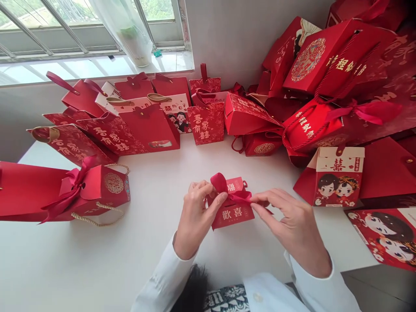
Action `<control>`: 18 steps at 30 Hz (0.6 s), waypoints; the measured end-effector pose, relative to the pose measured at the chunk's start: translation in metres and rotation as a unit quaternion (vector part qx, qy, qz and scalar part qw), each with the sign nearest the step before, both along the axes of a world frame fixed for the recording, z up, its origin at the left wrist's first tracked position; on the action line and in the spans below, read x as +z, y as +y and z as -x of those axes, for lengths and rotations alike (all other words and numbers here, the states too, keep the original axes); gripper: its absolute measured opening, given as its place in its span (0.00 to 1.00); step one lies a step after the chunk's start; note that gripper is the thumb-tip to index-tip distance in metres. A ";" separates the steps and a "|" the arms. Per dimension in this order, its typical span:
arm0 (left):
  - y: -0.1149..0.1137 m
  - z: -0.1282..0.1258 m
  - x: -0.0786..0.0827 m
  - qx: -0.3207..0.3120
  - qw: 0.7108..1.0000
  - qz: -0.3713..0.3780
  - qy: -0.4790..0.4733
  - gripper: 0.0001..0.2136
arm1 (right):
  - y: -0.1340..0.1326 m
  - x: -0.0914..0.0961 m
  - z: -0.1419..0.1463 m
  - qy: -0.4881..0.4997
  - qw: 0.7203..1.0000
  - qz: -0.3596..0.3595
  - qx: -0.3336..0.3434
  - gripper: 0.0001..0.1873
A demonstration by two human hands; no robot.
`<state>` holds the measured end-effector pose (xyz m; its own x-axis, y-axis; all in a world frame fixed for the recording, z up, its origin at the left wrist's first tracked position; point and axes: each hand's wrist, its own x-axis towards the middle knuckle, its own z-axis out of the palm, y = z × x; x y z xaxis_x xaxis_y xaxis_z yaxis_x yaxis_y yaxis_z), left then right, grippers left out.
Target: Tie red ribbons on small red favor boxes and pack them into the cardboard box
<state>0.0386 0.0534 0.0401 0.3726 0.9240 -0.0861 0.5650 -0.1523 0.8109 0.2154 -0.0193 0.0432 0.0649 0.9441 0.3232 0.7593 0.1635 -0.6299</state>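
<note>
My left hand [196, 216] pinches the red bow [219, 183] firmly at its loop, and my right hand [287, 221] closes on the ribbon tail [240, 197], keeping it taut. The small red box [231, 212] sits between them, over the white surface [136, 260].

Shirt: plain white long-sleeve top, looks like a soft, slightly loose fabric
Left sleeve [164, 277]: white, runs right down to the wrist
Right sleeve [320, 291]: same white, same length
Button: one small round pale button [258, 297], low in the shot
Patterned cloth [226, 299]: dark with a white floral-ish print, can't tell if it's worn
Dark tuft [193, 289]: fuzzy, maybe hair, hard to say
Hands: left hand [196, 216] and right hand [290, 221] both bare
</note>
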 end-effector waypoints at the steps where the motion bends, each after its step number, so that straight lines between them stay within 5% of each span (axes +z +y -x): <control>1: 0.000 0.000 0.000 -0.005 1.000 -0.001 0.002 0.13 | 0.003 0.004 -0.001 0.003 1.000 -0.014 -0.007 0.04; 8: 0.001 0.001 -0.001 -0.044 0.999 -0.001 -0.008 0.13 | 0.051 0.019 -0.004 0.017 0.998 -0.026 0.061 0.06; 18: 0.005 0.003 -0.006 -0.076 0.996 0.033 -0.041 0.10 | 0.072 -0.005 -0.001 0.035 0.995 0.091 0.036 0.06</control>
